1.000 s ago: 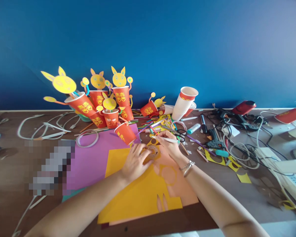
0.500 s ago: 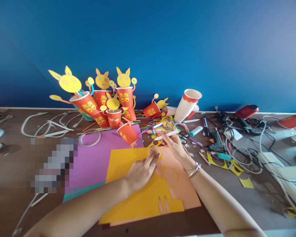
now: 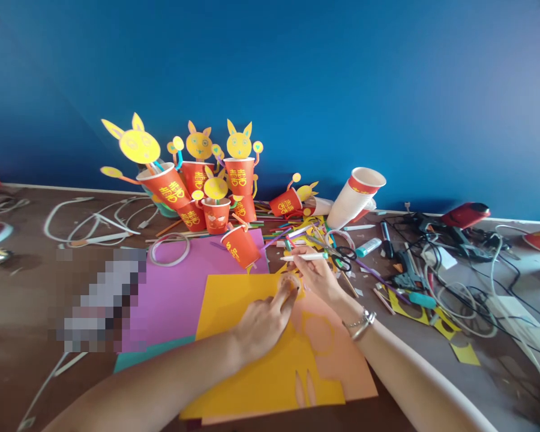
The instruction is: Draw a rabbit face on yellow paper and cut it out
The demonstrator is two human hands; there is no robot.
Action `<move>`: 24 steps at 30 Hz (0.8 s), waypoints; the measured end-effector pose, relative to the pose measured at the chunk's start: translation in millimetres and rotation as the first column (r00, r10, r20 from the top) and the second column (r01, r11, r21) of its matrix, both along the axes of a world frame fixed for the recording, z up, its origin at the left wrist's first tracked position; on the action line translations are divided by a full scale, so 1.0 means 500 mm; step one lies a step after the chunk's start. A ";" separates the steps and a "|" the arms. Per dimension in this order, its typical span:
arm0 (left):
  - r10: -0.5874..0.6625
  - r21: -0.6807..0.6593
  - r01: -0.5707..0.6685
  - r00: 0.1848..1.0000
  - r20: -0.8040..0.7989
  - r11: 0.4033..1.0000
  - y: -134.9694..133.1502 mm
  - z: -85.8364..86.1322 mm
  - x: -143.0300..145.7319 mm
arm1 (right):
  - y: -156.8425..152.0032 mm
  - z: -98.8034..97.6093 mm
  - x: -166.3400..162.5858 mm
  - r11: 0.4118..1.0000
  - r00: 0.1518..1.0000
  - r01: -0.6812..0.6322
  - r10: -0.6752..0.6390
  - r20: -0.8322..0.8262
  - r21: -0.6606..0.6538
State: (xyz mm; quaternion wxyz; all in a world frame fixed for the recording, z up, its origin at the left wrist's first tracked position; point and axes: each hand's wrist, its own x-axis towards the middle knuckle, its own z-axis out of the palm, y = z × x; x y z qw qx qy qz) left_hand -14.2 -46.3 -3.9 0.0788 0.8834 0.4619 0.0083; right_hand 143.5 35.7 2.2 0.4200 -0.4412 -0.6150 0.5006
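Observation:
My left hand [image 3: 266, 321] lies on a yellow paper sheet [image 3: 234, 306], fingertips pressing a small round, pale object [image 3: 288, 281] near the sheet's far edge. Its exact kind is hard to make out. A white marker [image 3: 306, 257] with a green end is held in my right hand [image 3: 317, 273], just beyond that edge and with its tip pointing left. Under the yellow sheet sticks out a peach-orange paper sheet [image 3: 357, 372]; the yellow one has cutouts along its right side. A purple paper sheet [image 3: 166, 300] lies to the left.
Red paper cups [image 3: 238, 177] with yellow rabbit faces stand at the back left. White stacked cups [image 3: 353, 198] lean at the back right. Scissors [image 3: 342, 261], a glue gun [image 3: 407, 270], cables [image 3: 468, 294] and paper scraps [image 3: 465, 353] spread over the right side.
The view has shifted slightly, so the things sit further right in the picture. The marker now lies more level in my right hand. My left hand stays on the round object.

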 end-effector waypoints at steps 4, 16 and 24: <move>-0.022 -0.044 0.019 0.998 -0.061 0.999 0.002 0.010 -0.001 | -0.015 -0.002 0.003 0.999 0.995 -0.030 0.026 0.100 0.035; -0.037 0.018 0.037 0.999 -0.038 0.999 -0.004 -0.003 -0.003 | -0.023 -0.020 0.017 1.000 1.000 -0.024 0.024 0.014 -0.008; 0.002 0.145 0.015 0.993 -0.115 0.989 -0.013 -0.010 0.001 | -0.022 -0.026 0.018 0.999 1.000 -0.027 0.026 -0.014 -0.043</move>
